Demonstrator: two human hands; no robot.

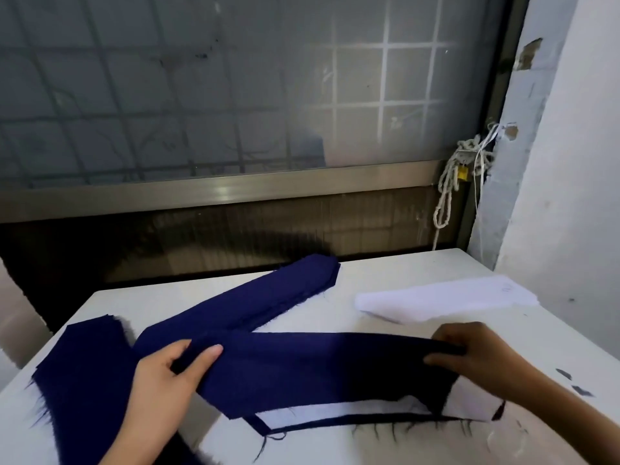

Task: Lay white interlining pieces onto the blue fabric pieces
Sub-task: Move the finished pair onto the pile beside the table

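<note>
A long navy blue fabric piece (302,367) is stretched between both hands just above the white table (385,270). My left hand (167,374) grips its left end, fingers curled over the edge. My right hand (476,357) pinches its right end. Under it lies a white interlining piece (322,414) on a blue piece whose frayed edge (369,422) shows along the front. A stack of white interlining (443,297) sits at the back right. A stack of long blue pieces (255,297) runs diagonally behind, and a further blue stack (84,380) lies at the left.
A frosted window with a metal frame (218,193) stands behind the table. A knotted rope (449,182) hangs at the window's right corner by a white wall (570,196). Small blue scraps (577,384) lie on the table at the right.
</note>
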